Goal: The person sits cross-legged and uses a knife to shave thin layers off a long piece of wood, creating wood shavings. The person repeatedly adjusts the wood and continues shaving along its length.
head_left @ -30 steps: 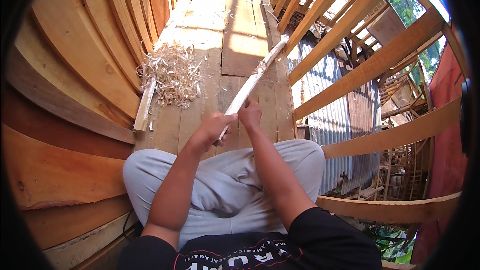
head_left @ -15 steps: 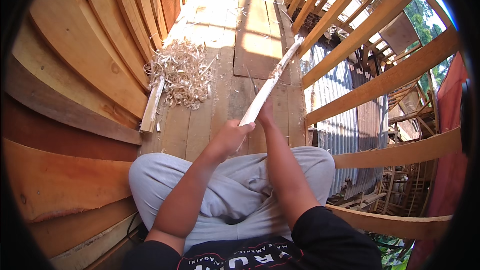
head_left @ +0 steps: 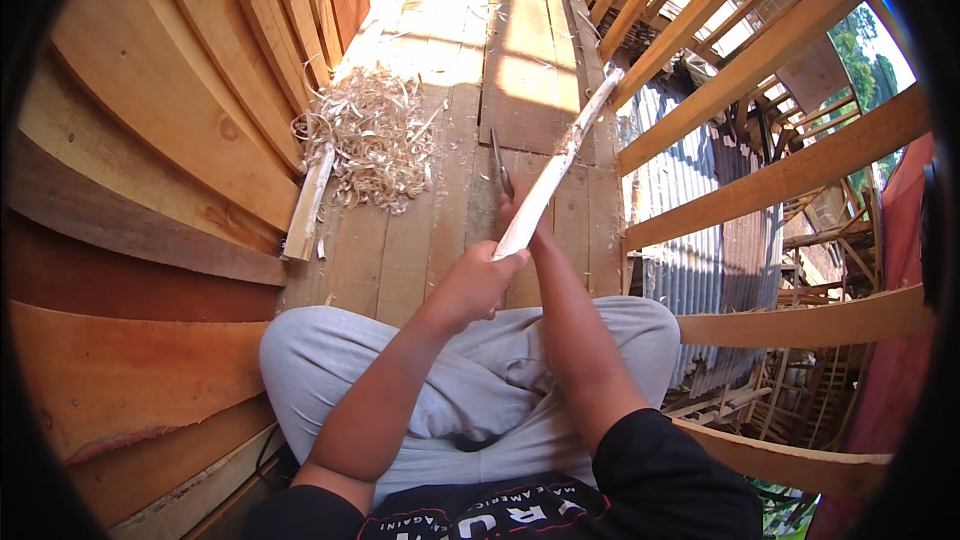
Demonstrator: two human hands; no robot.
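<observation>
A long, pale peeled wooden stick (head_left: 543, 187) slants away from me to the far right, with darker patches toward its far end. My left hand (head_left: 470, 285) is closed around its near end, above my lap. Beneath and just left of the stick, my right hand (head_left: 510, 208) grips a knife (head_left: 499, 160), its narrow blade pointing away from me. The stick hides part of the right hand and wrist. Between blade and stick a gap shows.
Curly wood shavings (head_left: 375, 135) are heaped on the plank floor (head_left: 400, 255) at left, beside a short wood piece (head_left: 312, 202). A plank wall (head_left: 150, 100) stands close on my left. Slatted railing (head_left: 780, 195) runs along the right, with corrugated metal sheets (head_left: 690, 240) below.
My right hand and the knife have shifted left out from behind the stick, so more of the blade shows. The left hand still grips the stick.
</observation>
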